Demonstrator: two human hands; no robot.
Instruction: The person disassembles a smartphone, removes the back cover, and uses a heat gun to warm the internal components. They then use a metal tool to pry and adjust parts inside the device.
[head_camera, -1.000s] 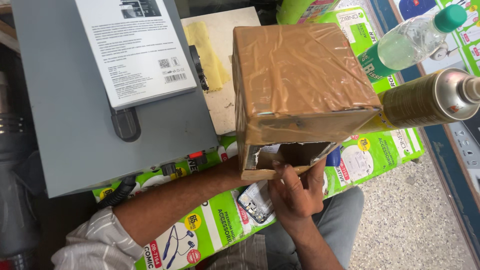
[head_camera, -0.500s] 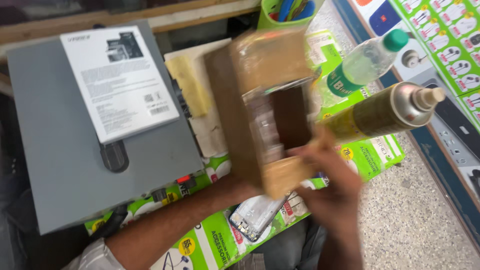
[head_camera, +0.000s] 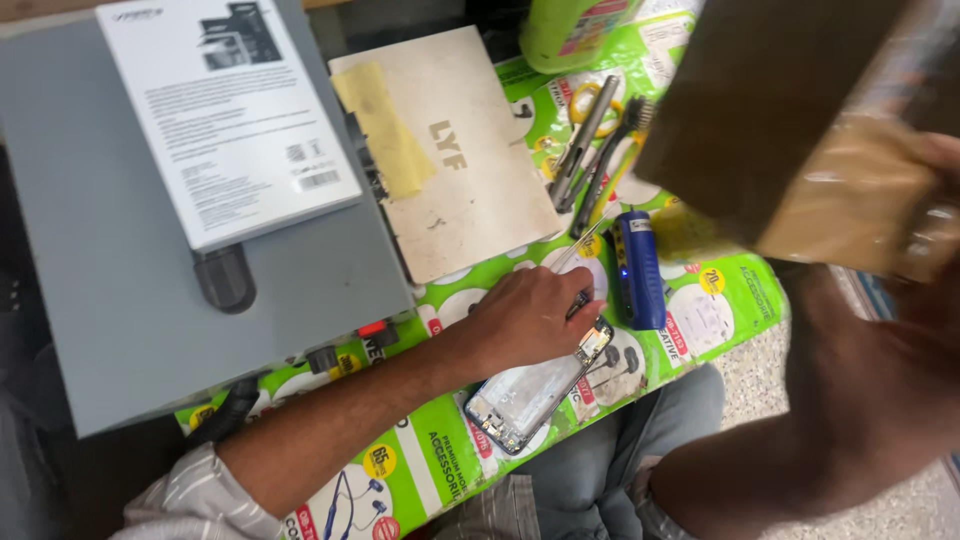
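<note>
Near the middle of the view, the left hand (head_camera: 530, 318) lies palm down on the bright green printed sheet (head_camera: 735, 300) that covers the worktop, its fingers curled loosely over the top end of an opened phone frame with a pale metal inside (head_camera: 530, 395). Something thin and dark sits between the fingertips, possibly a small tool, but it is too small to tell. The phone frame lies tilted on the green sheet, just below the hand and touching it.

Just to the right of the fingers lies a blue cylindrical tool with a small lit spot (head_camera: 638, 268), apart from the phone frame. Above it rest slim metal tools, tweezers and a small brush (head_camera: 592, 150), side by side on the sheet. A worn cream-coloured flat board with a yellow strip of tape (head_camera: 450, 150) lies left of them, its edge against a large grey box (head_camera: 110, 300). A white printed leaflet (head_camera: 225, 110) lies on top of the grey box.

At the upper right, close to the camera and blurred, the right hand (head_camera: 935, 215) grips a brown cardboard box wrapped in glossy tape (head_camera: 800, 110), held up in the air well above the worktop. The fingers clasp the box's right side. Grey trousers (head_camera: 620, 470) show below the worktop edge
</note>
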